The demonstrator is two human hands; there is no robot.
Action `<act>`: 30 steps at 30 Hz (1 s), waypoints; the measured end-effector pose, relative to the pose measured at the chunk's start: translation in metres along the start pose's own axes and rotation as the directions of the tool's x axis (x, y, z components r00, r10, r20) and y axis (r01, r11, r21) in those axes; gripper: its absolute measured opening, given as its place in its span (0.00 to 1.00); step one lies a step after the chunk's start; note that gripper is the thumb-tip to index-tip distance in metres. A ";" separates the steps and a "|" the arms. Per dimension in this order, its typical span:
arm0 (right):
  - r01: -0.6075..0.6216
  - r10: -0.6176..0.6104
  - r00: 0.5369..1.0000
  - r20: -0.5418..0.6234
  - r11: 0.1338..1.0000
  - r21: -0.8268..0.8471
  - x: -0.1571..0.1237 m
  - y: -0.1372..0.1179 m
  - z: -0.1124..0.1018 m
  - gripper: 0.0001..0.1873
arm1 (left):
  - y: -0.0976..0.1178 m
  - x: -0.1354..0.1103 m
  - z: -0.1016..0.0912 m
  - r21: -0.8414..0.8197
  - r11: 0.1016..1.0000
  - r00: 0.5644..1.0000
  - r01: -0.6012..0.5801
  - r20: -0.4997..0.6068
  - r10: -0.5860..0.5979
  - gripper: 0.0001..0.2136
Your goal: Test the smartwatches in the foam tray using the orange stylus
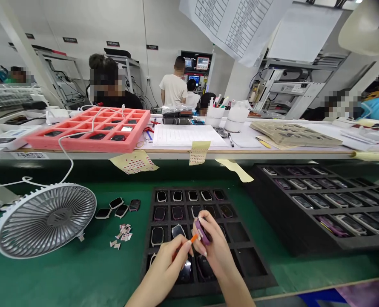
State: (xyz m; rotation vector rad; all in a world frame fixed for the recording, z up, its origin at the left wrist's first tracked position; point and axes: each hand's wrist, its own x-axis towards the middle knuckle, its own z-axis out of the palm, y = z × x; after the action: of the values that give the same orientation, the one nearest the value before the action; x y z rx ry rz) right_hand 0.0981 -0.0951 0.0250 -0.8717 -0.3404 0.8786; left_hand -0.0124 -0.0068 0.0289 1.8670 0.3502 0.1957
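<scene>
My right hand (215, 247) is closed around a small purple watch case (202, 231), held on edge above a black foam tray (247, 260). My left hand (170, 260) pinches a thin orange tool (193, 238) whose tip meets the purple case. The tray's cells hold several watch cases with dark screens, some purple, some pale. Both hands hover over the tray's middle rows.
A white desk fan (45, 219) lies at the left. Loose dark screens (117, 207) and small paper scraps (122, 234) sit beside it. A second black tray (323, 204) of parts stands at the right. A red tray (93, 130) rests on the shelf; people work behind.
</scene>
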 end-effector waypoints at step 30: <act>-0.050 0.049 0.999 0.014 0.994 0.093 0.006 0.015 0.007 0.16 | -0.004 0.003 -0.001 -0.063 0.998 1.000 0.000 -0.016 -0.001 0.20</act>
State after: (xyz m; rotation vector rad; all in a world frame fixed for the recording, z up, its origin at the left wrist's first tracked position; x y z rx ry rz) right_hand 0.0901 -0.0818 0.0171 -0.7912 -0.2863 0.9383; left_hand -0.0100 -0.0038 0.0248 1.8042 0.3515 0.2197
